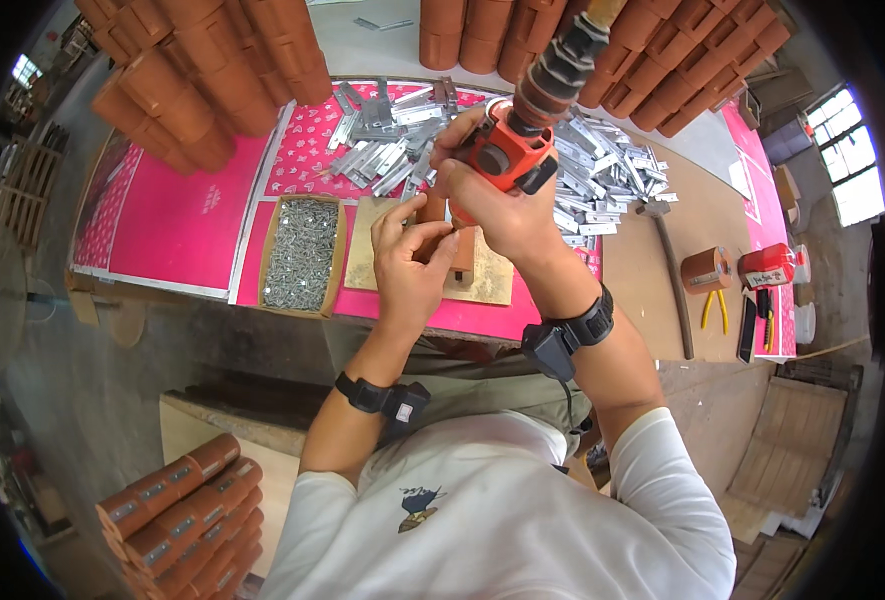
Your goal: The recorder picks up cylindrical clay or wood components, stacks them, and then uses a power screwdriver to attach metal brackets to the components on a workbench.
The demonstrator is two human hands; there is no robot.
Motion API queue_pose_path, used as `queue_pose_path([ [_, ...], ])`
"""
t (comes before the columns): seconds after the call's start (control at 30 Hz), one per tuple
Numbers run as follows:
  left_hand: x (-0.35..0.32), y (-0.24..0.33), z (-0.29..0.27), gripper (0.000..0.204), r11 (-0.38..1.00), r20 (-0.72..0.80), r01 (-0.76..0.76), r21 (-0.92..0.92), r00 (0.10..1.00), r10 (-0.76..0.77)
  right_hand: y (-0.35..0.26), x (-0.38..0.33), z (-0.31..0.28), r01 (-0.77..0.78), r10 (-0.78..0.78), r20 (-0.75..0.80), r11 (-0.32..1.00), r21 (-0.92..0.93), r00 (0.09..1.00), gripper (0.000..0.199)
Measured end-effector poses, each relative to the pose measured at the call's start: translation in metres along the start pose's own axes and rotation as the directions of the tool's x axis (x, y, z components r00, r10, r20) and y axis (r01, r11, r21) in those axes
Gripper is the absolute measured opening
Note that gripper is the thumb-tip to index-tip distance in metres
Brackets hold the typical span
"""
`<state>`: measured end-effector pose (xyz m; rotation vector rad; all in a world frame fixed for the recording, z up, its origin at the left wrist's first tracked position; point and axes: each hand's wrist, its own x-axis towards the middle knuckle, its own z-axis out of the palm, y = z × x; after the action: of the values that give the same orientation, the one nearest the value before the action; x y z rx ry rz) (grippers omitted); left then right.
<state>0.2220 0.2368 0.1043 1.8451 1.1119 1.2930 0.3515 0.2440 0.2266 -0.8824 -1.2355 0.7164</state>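
Note:
My right hand (pixel 502 200) is wrapped round a red-orange power tool (pixel 507 150), which looks like a drill or screwdriver. Its dark ribbed section slants up and right, past the top edge. Just left of it and below, my left hand (pixel 412 255) has its thumb and fingertips pinched at a brown piece (pixel 465 250); any small item between them is too small to make out. The brown piece rests on a pale wooden board (pixel 497 280), partly covered by my hands, and the tool's working tip is hidden behind them.
An open box of small screws (pixel 302 255) stands left of the board. Metal strips (pixel 387 140) lie heaped behind. To the right are a hammer (pixel 674 275), yellow-handled pliers (pixel 714 310) and a red container (pixel 765 267). Brown cylinders (pixel 197 70) rise in stacks; more (pixel 187 500) stand lower left.

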Motion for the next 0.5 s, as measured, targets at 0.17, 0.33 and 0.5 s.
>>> queue_pose_path([
  [0.17,0.000,0.001,0.003,0.015,0.994,0.036,0.080,-0.069,0.996,-0.078,-0.002,-0.002,-0.001,-0.060,0.059,0.026,0.996,0.063,0.998,0.015],
  [0.33,-0.003,-0.005,0.004,0.021,0.953,0.088,0.203,-0.223,0.978,-0.188,0.003,-0.003,0.000,-0.016,0.015,0.021,0.998,0.056,1.000,0.013],
  [0.5,-0.007,-0.006,0.006,0.065,0.988,0.084,0.003,-0.153,0.996,0.010,0.008,-0.006,-0.010,0.019,-0.012,0.136,0.998,-0.054,0.991,0.026],
])
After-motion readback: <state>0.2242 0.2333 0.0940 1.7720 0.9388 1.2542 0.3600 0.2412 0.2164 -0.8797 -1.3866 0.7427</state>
